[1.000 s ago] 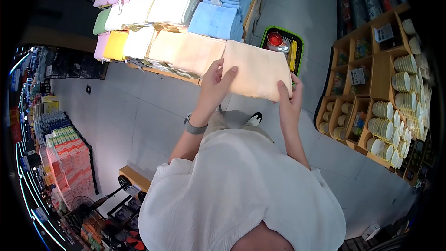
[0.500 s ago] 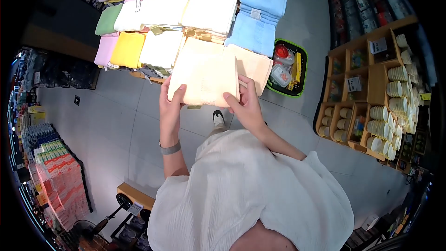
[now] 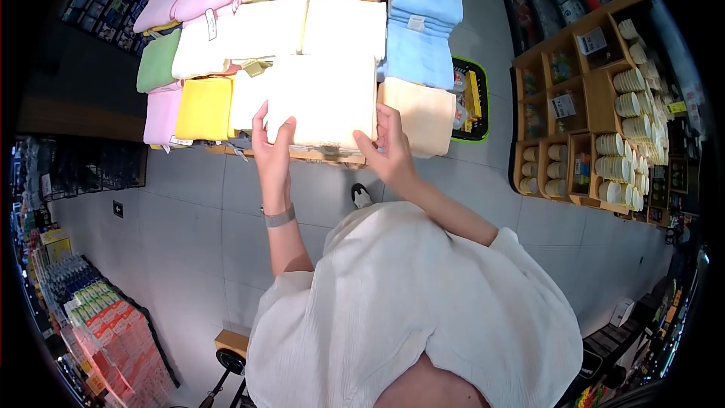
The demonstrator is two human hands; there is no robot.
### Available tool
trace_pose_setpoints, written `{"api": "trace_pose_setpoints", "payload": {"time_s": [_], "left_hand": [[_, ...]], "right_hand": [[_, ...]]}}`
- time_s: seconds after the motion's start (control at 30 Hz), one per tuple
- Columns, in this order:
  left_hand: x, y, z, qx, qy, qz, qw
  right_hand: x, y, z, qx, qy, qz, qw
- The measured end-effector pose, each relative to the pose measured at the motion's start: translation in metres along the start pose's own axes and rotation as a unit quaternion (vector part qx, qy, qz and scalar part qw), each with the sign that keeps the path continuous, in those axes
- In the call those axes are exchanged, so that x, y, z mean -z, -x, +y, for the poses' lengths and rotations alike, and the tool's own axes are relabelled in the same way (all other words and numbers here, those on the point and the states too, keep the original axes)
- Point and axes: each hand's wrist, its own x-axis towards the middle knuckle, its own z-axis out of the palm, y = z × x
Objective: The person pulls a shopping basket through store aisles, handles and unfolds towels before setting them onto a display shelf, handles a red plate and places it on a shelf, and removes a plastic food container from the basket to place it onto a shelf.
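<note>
A folded cream towel (image 3: 325, 102), washed out by bright light, lies at the front of the towel display between my two hands. My left hand (image 3: 273, 147) grips its left edge, with the thumb on top. My right hand (image 3: 393, 153) holds the lower right corner, thumb on the cloth and fingers at the side. A folded peach towel (image 3: 419, 115) is just right of my right hand. A yellow towel (image 3: 205, 109) lies left of my left hand, and blue towels (image 3: 418, 57) are stacked behind the peach one.
A black basket with a green rim (image 3: 485, 109) stands on the floor right of the display, holding plastic containers and a yellow item. Wooden shelving (image 3: 596, 79) with paper cups is further right. Red-and-white boxes (image 3: 124, 340) are stacked at lower left.
The cream towel has gone from being held up in front of the display to lying over its front row. Both hands stay at its edges. The view has shifted, and the basket is now partly hidden.
</note>
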Motion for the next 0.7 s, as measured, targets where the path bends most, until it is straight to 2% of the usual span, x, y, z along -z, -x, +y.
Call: {"api": "trace_pose_setpoints", "payload": {"time_s": [0.03, 0.07, 0.1, 0.17, 0.2, 0.27, 0.4, 0.47, 0.6, 0.67, 0.7], "left_hand": [[-0.002, -0.009, 0.001, -0.001, 0.000, 0.002, 1.000], [-0.002, -0.024, -0.017, -0.041, -0.073, 0.017, 0.996], [0.003, -0.041, -0.042, -0.041, -0.075, 0.014, 0.996], [0.017, -0.066, -0.087, 0.075, -0.285, -0.032, 0.955], [0.020, -0.064, -0.097, 0.076, -0.287, -0.036, 0.954], [0.012, -0.062, -0.102, -0.034, -0.396, -0.041, 0.917], [0.004, -0.049, -0.095, -0.083, -0.398, -0.023, 0.913], [0.001, -0.048, -0.093, -0.025, -0.257, -0.019, 0.966], [0.000, -0.047, -0.112, -0.008, -0.269, -0.034, 0.962], [-0.002, -0.047, -0.106, -0.066, -0.374, -0.023, 0.925], [-0.002, -0.045, -0.103, -0.067, -0.375, -0.024, 0.924]], "right_hand": [[-0.004, -0.008, 0.014, -0.014, 0.008, 0.023, 1.000], [-0.006, -0.014, 0.029, -0.028, 0.015, 0.045, 0.998], [-0.005, -0.019, 0.042, -0.029, 0.014, 0.049, 0.998], [-0.003, -0.025, 0.068, -0.188, 0.156, 0.027, 0.969], [-0.005, -0.022, 0.082, -0.190, 0.155, 0.031, 0.969], [-0.005, -0.024, 0.096, -0.104, 0.333, 0.021, 0.937], [-0.005, -0.021, 0.080, -0.069, 0.360, 0.009, 0.930], [-0.006, -0.020, 0.068, -0.076, 0.367, 0.027, 0.927], [-0.004, -0.021, 0.066, -0.056, 0.392, 0.023, 0.918], [-0.003, -0.026, 0.073, -0.122, 0.473, -0.057, 0.871], [-0.003, -0.025, 0.075, -0.123, 0.472, -0.056, 0.871]]}}
